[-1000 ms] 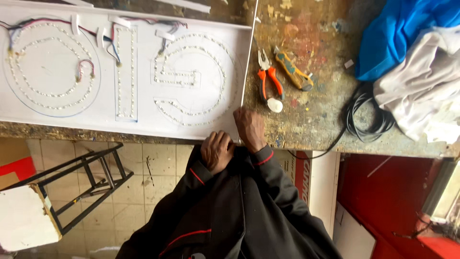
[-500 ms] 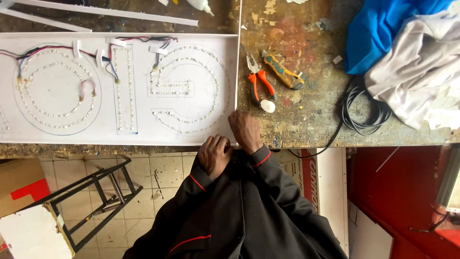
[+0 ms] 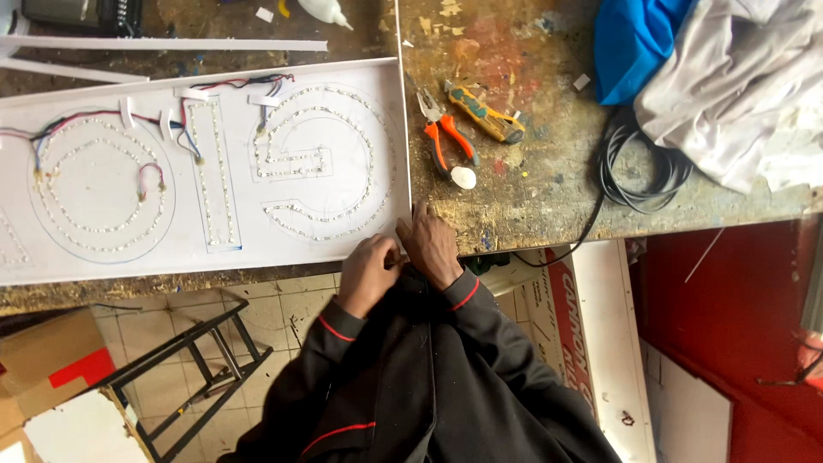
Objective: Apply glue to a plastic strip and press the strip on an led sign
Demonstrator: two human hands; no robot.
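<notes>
**Both hands parked at the corner of a white LED sign panel**

Only one view here, the head camera looking straight down. Scruffy wooden workbench (image 3: 531,189), paint-stained and scratched, with tiled floor below its front edge and a black metal stool frame (image 3: 201,364) down there too.

The white sign panel (image 3: 111,257) lies flat on the bench, covered in outlined letter shapes filled with rows of little LED strips (image 3: 317,159) and some red, blue and black wires (image 3: 231,83) along the top. Its near right corner sits right at the fingers.

The left hand (image 3: 369,273) is curled at the panel's front edge, fingers bent in narrow; can't tell whether it's actually pinching anything. The right hand (image 3: 431,246) lies just beside it, touching it, fingers close together and resting flat-ish on the bench edge right at the panel corner. No tool visible in either one. Dark sleeves with red piping on both arms.

Beyond the fingers, further onto the bench: orange-handled pliers (image 3: 446,133), a yellow and dark utility knife (image 3: 484,113) just beside them, and a small white disc (image 3: 464,177) closest to the right hand. Way off to the right of the fingers there's a coil of black cable (image 3: 639,171), a blue cloth (image 3: 639,43) and a pile of white fabric (image 3: 737,94).
</notes>
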